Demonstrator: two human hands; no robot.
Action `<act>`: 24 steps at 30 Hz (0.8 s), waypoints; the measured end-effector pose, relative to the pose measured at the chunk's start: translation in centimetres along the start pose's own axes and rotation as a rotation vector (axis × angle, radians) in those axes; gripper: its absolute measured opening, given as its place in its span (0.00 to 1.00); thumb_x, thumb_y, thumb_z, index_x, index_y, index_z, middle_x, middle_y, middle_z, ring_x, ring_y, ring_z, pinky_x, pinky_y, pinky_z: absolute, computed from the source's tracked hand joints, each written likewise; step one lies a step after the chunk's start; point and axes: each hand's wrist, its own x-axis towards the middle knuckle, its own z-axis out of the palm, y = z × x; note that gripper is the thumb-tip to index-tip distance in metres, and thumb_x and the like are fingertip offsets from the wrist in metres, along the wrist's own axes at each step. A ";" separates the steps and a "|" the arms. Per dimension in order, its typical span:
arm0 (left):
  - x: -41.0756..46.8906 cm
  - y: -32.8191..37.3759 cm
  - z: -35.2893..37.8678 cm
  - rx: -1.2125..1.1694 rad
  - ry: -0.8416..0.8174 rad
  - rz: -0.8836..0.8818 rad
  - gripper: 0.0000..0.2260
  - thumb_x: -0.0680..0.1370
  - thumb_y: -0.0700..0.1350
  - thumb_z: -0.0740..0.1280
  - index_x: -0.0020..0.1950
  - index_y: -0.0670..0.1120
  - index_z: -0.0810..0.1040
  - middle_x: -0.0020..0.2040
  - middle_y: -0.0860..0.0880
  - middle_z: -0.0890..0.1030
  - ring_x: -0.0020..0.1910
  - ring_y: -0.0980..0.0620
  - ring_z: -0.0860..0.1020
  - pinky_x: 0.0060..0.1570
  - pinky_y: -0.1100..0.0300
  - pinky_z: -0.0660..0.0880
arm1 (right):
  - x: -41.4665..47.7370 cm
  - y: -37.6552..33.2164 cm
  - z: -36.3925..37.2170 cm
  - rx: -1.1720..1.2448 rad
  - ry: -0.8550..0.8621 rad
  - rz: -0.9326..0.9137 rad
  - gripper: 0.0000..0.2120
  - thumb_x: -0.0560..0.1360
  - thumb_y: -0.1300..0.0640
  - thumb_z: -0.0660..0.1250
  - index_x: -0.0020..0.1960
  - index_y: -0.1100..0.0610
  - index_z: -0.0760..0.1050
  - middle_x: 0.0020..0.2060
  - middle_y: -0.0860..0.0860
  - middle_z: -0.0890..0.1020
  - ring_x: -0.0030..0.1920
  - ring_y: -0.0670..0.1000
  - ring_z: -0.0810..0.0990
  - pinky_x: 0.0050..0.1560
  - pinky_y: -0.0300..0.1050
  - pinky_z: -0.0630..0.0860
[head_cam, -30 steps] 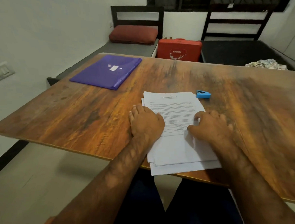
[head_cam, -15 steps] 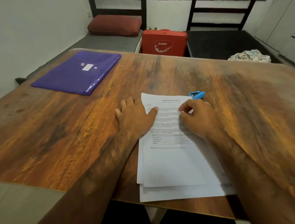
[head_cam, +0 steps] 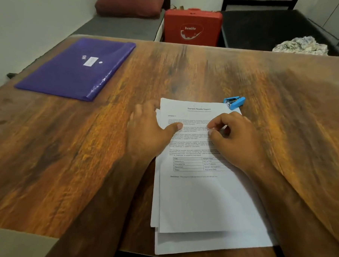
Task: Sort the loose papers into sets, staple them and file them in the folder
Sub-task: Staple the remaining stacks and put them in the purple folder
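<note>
Pressing papers (head_cam: 208,241) w/ flat L hand (head_cam: 149,133), R hand (head_cam: 237,137) pinching top sheet (head_cam: 198,195).

Left hand (head_cam: 151,135) and right hand (head_cam: 237,139) touch papers (head_cam: 203,200).

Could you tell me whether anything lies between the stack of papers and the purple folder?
Nothing visible does: only bare table lies between the papers and the folder. The left hand rests on the stack's left edge, and the stapler sits at its far right corner.

Paper stack (head_cam: 206,196): body txt too blurry to read, lower sheets mostly hidden.
</note>
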 end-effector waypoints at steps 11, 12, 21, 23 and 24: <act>-0.1 -0.5 -1.4 -0.381 -0.069 -0.025 0.30 0.74 0.39 0.78 0.69 0.58 0.69 0.58 0.55 0.76 0.54 0.56 0.80 0.45 0.59 0.83 | -0.8 -0.5 -0.4 0.422 -0.122 0.055 0.09 0.77 0.63 0.72 0.47 0.49 0.84 0.41 0.44 0.85 0.44 0.47 0.82 0.44 0.42 0.78; -0.2 -0.6 -1.6 -0.435 -0.076 -0.033 0.31 0.73 0.38 0.78 0.70 0.57 0.70 0.56 0.55 0.77 0.52 0.59 0.80 0.41 0.63 0.81 | -0.8 -0.6 -0.4 0.434 -0.121 0.058 0.09 0.77 0.63 0.72 0.46 0.49 0.84 0.42 0.44 0.86 0.44 0.48 0.83 0.45 0.44 0.79; -0.9 -0.1 -3.5 -0.791 -0.150 0.054 0.15 0.78 0.37 0.74 0.63 0.45 0.78 0.54 0.48 0.84 0.48 0.54 0.85 0.45 0.56 0.84 | -0.9 -1.4 -1.1 0.552 -0.058 0.087 0.07 0.78 0.66 0.72 0.47 0.54 0.84 0.43 0.47 0.86 0.43 0.42 0.81 0.42 0.34 0.76; -0.8 -0.3 -3.6 -0.858 -0.200 0.059 0.18 0.77 0.34 0.74 0.64 0.43 0.75 0.58 0.43 0.84 0.54 0.44 0.85 0.51 0.42 0.83 | -0.8 -1.2 -1.4 0.559 -0.003 0.106 0.07 0.78 0.66 0.72 0.48 0.54 0.84 0.45 0.47 0.86 0.45 0.43 0.82 0.43 0.35 0.77; -0.8 -0.4 -3.6 -0.882 -0.214 0.052 0.19 0.76 0.32 0.74 0.64 0.42 0.74 0.58 0.41 0.84 0.55 0.41 0.85 0.53 0.39 0.83 | -0.6 -1.0 -1.5 0.573 0.024 0.121 0.08 0.78 0.66 0.72 0.48 0.54 0.84 0.46 0.47 0.86 0.45 0.43 0.82 0.43 0.36 0.77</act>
